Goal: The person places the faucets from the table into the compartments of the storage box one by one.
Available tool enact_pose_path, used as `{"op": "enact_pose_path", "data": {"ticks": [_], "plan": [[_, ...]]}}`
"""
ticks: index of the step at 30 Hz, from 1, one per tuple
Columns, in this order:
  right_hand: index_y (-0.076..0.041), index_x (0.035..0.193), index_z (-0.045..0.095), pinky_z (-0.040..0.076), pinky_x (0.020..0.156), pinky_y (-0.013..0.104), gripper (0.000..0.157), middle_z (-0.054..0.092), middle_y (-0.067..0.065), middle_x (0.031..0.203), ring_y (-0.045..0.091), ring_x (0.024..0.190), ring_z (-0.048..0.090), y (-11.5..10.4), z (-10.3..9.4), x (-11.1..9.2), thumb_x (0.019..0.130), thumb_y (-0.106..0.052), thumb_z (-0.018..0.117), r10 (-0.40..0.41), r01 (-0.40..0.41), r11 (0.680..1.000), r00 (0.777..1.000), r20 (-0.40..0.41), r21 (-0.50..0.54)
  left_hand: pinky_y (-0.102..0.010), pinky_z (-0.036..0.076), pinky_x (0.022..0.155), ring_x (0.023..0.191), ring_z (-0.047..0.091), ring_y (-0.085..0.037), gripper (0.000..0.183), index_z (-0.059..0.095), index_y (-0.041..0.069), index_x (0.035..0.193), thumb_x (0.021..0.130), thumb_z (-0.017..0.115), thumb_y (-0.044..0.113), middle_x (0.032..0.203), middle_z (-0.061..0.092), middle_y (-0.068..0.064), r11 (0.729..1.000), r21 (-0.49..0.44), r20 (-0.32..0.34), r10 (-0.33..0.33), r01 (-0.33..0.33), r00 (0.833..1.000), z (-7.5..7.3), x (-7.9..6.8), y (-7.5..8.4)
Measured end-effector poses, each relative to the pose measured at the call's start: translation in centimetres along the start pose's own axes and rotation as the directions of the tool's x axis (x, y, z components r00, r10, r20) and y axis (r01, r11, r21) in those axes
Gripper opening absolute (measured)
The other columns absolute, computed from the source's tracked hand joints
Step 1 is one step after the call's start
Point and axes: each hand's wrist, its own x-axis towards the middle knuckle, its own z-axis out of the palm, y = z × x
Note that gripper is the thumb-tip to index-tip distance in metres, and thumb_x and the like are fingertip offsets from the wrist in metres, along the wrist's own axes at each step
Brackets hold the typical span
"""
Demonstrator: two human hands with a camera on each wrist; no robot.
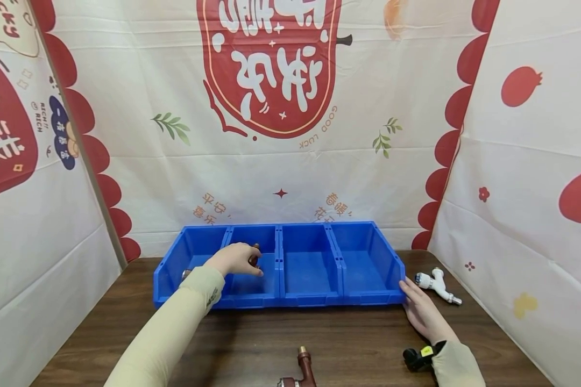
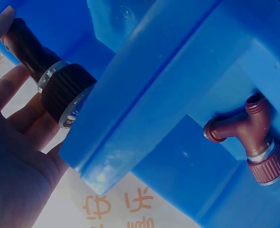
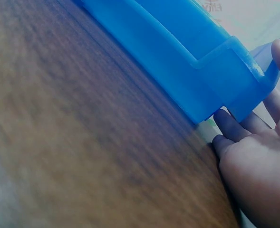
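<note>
In the head view, my left hand reaches into the second compartment from the left of a blue bin. It pinches a dark brown tap between thumb and fingers, and in the left wrist view the tap's ribbed collar stands out. Over in the leftmost compartment lies another reddish-brown tap, partly hidden by the sleeve in the head view. My right hand grips the bin's right end, with the thumb by the upper edge and the fingers at the lower corner.
A white tap lies on the wooden table just right of the bin. Near the front edge is another brown tap, cut off by the frame. Printed cloth walls enclose the table's back and sides.
</note>
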Motion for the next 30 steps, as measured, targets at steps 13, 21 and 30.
{"op": "enact_pose_path", "data": {"ticks": [13,21,30], "plan": [[-0.003,0.151,-0.015,-0.008,0.114,0.044,0.076,-0.017,0.014,0.158,0.030,0.144,-0.014,-0.13,0.17,-0.15,0.105,-0.027,0.042,0.007,-0.007,1.000,1.000,0.000,0.010,-0.036,0.049,0.078,0.080,0.053,-0.014,0.051,0.067,0.018,0.119,0.080,0.075,0.050,0.085,0.058,0.008,0.999,-0.041,-0.001,0.023,-0.023,1.000,0.28,-0.20,-0.16],[-0.003,0.151,-0.015,-0.008,0.114,0.045,0.076,-0.017,0.014,0.158,0.030,0.144,-0.015,-0.18,0.10,-0.03,0.106,-0.027,0.041,-0.001,0.001,1.000,1.000,-0.003,0.008,-0.037,0.049,0.081,0.082,0.053,-0.014,0.051,0.066,0.018,0.121,0.081,0.075,0.048,0.088,0.060,0.007,0.999,-0.048,0.002,0.020,-0.020,1.000,0.39,-0.05,-0.02],[-0.003,0.151,-0.014,-0.008,0.114,0.045,0.076,-0.017,0.014,0.158,0.030,0.144,-0.014,-0.09,0.05,-0.11,0.105,-0.028,0.042,0.014,-0.014,1.000,1.000,-0.013,-0.002,-0.040,0.049,0.085,0.087,0.054,-0.015,0.054,0.065,0.018,0.125,0.081,0.075,0.048,0.095,0.062,0.006,0.999,-0.043,0.003,0.009,-0.009,1.000,0.89,0.08,0.01]]}}
